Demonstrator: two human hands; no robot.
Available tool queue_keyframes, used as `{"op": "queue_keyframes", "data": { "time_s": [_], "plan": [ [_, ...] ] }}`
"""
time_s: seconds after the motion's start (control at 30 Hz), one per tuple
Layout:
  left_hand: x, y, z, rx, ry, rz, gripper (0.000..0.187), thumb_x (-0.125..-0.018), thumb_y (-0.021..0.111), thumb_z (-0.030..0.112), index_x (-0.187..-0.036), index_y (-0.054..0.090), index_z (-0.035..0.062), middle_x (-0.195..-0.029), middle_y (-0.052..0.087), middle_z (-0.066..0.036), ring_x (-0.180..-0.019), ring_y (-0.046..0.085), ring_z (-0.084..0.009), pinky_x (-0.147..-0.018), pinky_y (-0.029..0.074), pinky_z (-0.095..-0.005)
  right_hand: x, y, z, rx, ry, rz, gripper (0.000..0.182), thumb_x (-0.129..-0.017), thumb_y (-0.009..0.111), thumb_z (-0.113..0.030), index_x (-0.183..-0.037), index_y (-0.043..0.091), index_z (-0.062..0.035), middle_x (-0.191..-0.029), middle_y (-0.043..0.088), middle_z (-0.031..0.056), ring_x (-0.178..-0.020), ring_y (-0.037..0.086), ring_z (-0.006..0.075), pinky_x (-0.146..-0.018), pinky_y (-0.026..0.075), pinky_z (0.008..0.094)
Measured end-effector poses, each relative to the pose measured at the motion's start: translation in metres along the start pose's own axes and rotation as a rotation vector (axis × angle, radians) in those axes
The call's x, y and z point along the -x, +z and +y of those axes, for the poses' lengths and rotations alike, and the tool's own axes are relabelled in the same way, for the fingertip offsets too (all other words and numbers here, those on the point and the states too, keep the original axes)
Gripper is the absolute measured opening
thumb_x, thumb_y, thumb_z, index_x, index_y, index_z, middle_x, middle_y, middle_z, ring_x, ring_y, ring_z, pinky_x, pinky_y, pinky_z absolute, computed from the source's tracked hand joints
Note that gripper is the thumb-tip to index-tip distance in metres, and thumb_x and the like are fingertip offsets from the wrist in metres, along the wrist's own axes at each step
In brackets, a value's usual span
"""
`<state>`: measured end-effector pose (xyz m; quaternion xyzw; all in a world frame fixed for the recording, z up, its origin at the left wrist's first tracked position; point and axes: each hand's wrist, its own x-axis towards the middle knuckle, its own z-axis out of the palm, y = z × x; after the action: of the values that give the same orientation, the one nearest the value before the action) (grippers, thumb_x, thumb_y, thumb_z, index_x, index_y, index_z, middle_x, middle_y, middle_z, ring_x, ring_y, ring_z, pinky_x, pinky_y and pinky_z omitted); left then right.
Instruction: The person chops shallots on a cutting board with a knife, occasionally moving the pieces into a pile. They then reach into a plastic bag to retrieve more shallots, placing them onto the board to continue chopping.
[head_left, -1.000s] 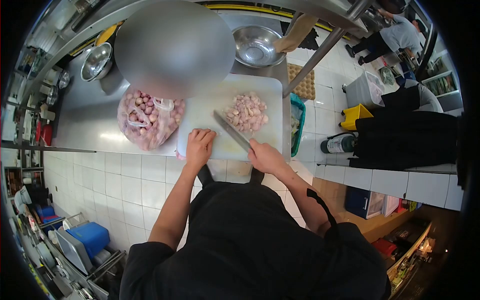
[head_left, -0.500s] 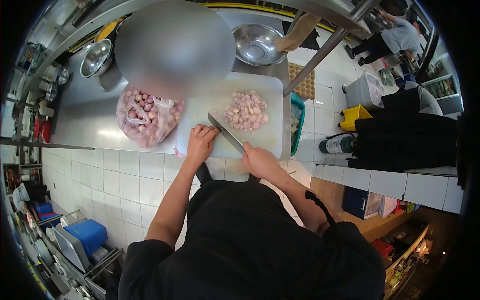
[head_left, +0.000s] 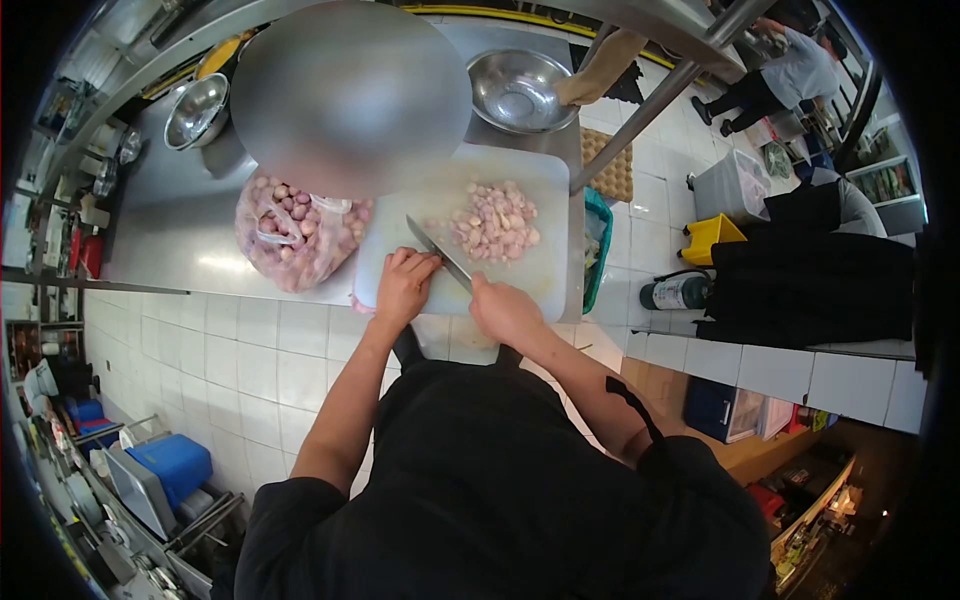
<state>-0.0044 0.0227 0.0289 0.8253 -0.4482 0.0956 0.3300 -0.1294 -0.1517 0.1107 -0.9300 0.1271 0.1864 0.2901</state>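
My right hand [head_left: 507, 312] is wrapped round the handle of a kitchen knife [head_left: 437, 250], its blade slanting up and left over the white cutting board [head_left: 545, 285]. Close beside the blade, my left hand [head_left: 404, 285] rests on the board with its fingers curled and pressed down. Whatever those fingers hold is hidden. A pile of peeled pinkish shallots [head_left: 498, 222], some looking cut, lies just beyond the knife. To the left of the board, an open clear plastic bag [head_left: 285, 268] is full of whole shallots.
A steel bowl [head_left: 518, 92] stands past the board, with another person's hand [head_left: 572, 92] at its rim. Another steel bowl [head_left: 197, 112] sits far left. A metal post [head_left: 640, 125] rises by the counter's right edge, near a teal crate [head_left: 598, 250]. A blurred patch covers the top centre.
The knife and my right hand have slid a little left and away from me, so the blade reaches further past my left fingers. My left hand has barely moved.
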Motion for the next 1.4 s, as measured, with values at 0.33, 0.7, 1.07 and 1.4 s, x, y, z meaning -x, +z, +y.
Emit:
{"op": "queue_keyframes", "data": {
  "time_s": [0.33, 0.7, 1.07, 1.4],
  "plan": [
    [0.003, 0.003, -0.003, -0.024, 0.011, 0.007, 0.021, -0.081, 0.072, 0.006, -0.101, 0.072, 0.0121, -0.104, 0.072, 0.004, -0.099, 0.059, -0.0226, -0.086, 0.046, -0.0376, 0.034, -0.024, 0.012, -0.037, -0.018, -0.058, 0.024, -0.094, 0.053, -0.017, -0.108, 0.051, 0.0020, -0.085, 0.069, 0.0287, -0.081, 0.068, 0.0491, -0.074, 0.052, 0.0597],
    [-0.002, -0.002, 0.006, 0.020, -0.010, -0.055, 0.019, -0.085, 0.070, 0.008, -0.104, 0.070, 0.0106, -0.105, 0.070, 0.000, -0.099, 0.059, -0.0245, -0.087, 0.044, -0.0394, 0.022, -0.007, 0.021, -0.028, -0.046, -0.014, 0.024, -0.094, 0.053, -0.017, -0.109, 0.051, 0.0019, -0.084, 0.069, 0.0288, -0.080, 0.068, 0.0493, -0.072, 0.052, 0.0607],
    [-0.006, -0.002, 0.012, 0.053, 0.000, -0.092, 0.020, -0.085, 0.071, 0.007, -0.105, 0.071, 0.0122, -0.106, 0.070, 0.000, -0.100, 0.060, -0.0240, -0.087, 0.044, -0.0392, 0.023, -0.005, 0.013, -0.027, -0.006, 0.005, 0.024, -0.094, 0.053, -0.017, -0.110, 0.051, 0.0011, -0.083, 0.070, 0.0282, -0.081, 0.069, 0.0492, -0.073, 0.052, 0.0615],
    [-0.005, 0.003, 0.010, 0.044, 0.049, -0.103, 0.023, -0.084, 0.070, 0.006, -0.106, 0.072, 0.0113, -0.108, 0.069, 0.001, -0.100, 0.060, -0.0225, -0.087, 0.044, -0.0388, 0.038, -0.025, 0.023, -0.071, 0.005, -0.042, 0.026, -0.096, 0.053, -0.022, -0.109, 0.050, 0.0006, -0.085, 0.069, 0.0291, -0.082, 0.067, 0.0505, -0.076, 0.052, 0.0601]
  ]
}}
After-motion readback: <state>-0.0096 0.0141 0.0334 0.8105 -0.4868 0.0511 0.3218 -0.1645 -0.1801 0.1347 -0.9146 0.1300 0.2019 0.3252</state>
